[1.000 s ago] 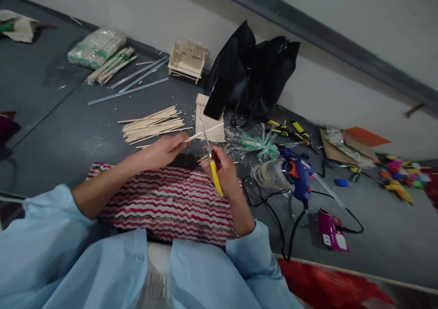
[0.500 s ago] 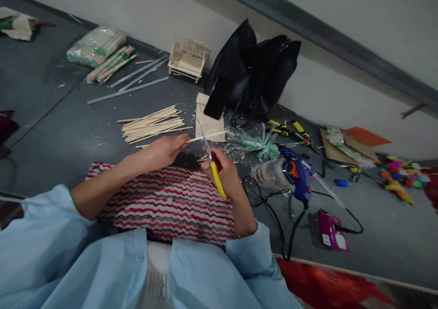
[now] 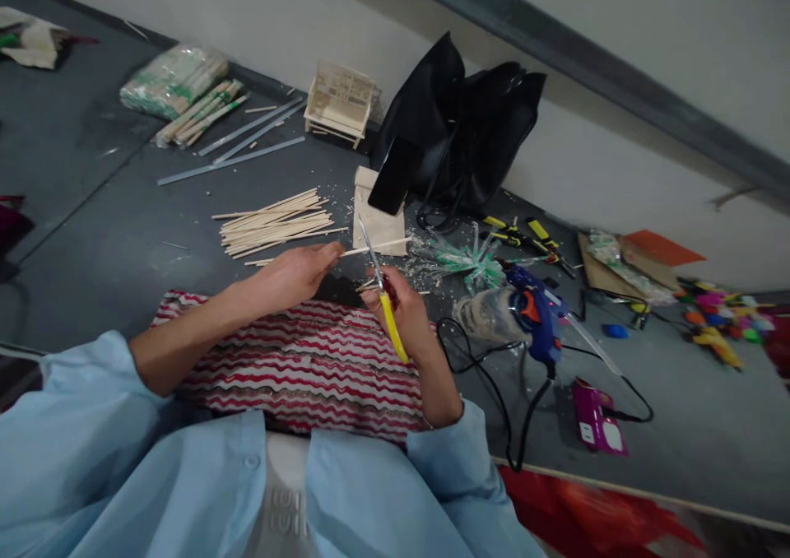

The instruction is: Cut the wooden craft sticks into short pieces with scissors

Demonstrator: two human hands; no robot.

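My left hand (image 3: pixel 296 272) pinches one end of a thin wooden stick (image 3: pixel 376 247) that points right. My right hand (image 3: pixel 404 315) is closed round yellow-handled scissors (image 3: pixel 383 295), whose blades cross the stick near its middle. Both hands hover over a red-and-white striped cloth (image 3: pixel 296 369) on my lap. A loose pile of similar wooden sticks (image 3: pixel 275 224) lies on the grey floor just beyond my left hand.
A black phone (image 3: pixel 395 175) leans on a small wooden block (image 3: pixel 376 225) before a black bag (image 3: pixel 460 134). A blue glue gun (image 3: pixel 534 315) with black cord lies right. A small stick-built model (image 3: pixel 339 101), packs of sticks (image 3: pixel 176 85) and pliers (image 3: pixel 524 233) sit farther off.
The hands stay almost still. The stick in my left hand has tilted flatter, and the scissor blades sit across it.
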